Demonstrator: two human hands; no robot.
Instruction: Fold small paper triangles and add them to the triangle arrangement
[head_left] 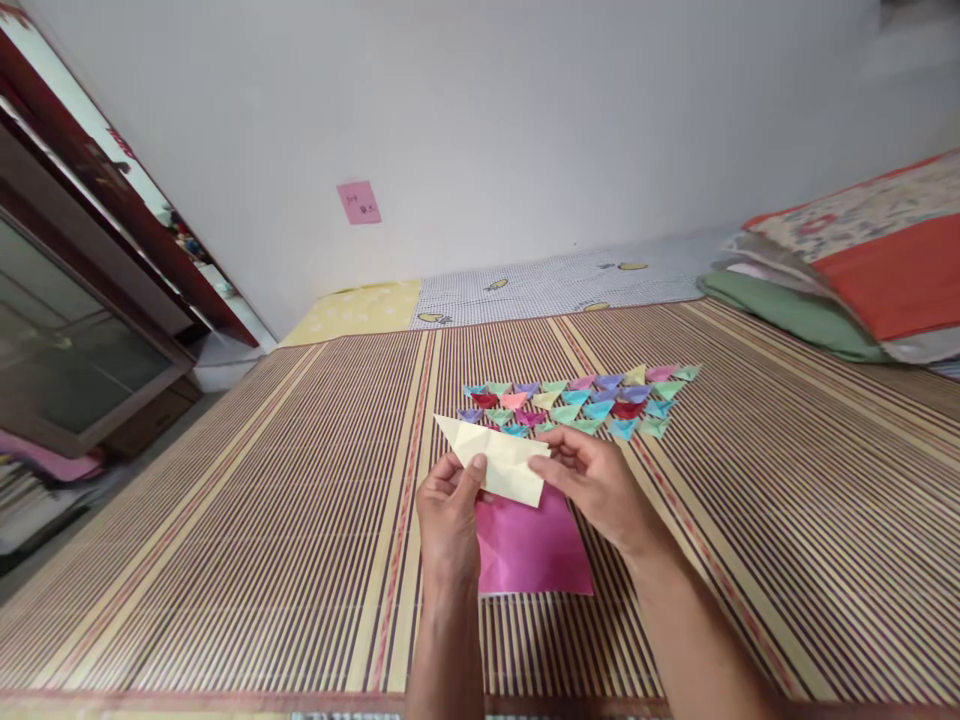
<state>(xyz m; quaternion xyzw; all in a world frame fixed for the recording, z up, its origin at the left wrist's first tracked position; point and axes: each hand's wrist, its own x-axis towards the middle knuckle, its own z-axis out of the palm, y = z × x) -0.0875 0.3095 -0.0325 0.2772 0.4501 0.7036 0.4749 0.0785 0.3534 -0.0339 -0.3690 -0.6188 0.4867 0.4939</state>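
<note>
A pale yellow folded paper [499, 462], pointed at its left end and cut straight at its right, is held up between both hands. My left hand [451, 500] pinches its lower left part, thumb on the near face. At the right end, my right hand [592, 480] grips it with the thumb on the face and the fingers behind. Beneath the hands lies a pink paper sheet [536, 555], its upper part hidden by the folded paper. Beyond stand rows of small folded paper boats [577, 398] in many colours; the nearest ones are partly covered.
A striped bamboo mat [300, 520] spreads under everything. Folded bedding [862, 270] is piled at the right, and patterned cloth [517, 295] runs along the wall. A pink note [359, 202] hangs on the wall. A glass-fronted cabinet [67, 330] stands at the left.
</note>
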